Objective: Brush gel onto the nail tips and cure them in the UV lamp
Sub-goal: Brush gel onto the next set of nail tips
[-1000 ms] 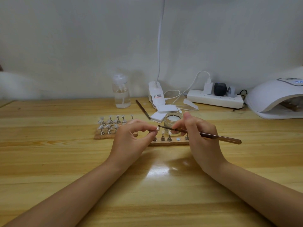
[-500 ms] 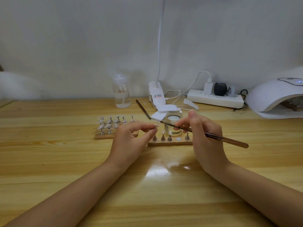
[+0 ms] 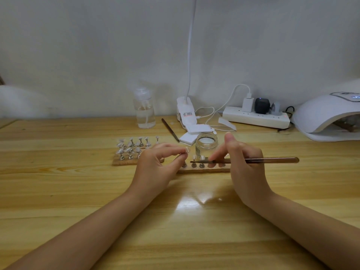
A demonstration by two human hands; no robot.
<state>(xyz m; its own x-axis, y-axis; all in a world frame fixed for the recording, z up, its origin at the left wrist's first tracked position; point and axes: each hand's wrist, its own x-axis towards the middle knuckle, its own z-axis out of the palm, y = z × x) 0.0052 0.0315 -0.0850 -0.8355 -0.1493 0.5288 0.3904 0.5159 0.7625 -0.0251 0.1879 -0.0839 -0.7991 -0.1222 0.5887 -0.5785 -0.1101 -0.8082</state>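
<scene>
My left hand (image 3: 157, 164) pinches a small nail tip (image 3: 187, 150) on its stand between thumb and forefinger, held just above the near wooden holder strip (image 3: 202, 170). My right hand (image 3: 241, 162) holds a brown gel brush (image 3: 268, 160) lying level, its tip pointing left over the pegs of that strip; the thumb sticks up. A second wooden strip (image 3: 124, 161) at the left carries several nail tips on metal stands (image 3: 132, 146). A small glass gel jar (image 3: 206, 144) stands open behind the strip. The white UV lamp (image 3: 327, 115) sits at the far right.
A clear pump bottle (image 3: 145, 110), a white clip lamp base (image 3: 186, 112), a power strip (image 3: 256, 117) with plugs and cables line the back by the wall. A second brush (image 3: 170, 129) and white pads (image 3: 194, 132) lie behind the jar.
My right hand has lowered and levelled the brush, moving its tip away from the held nail tip down toward the strip's pegs. My left hand stays nearly still.
</scene>
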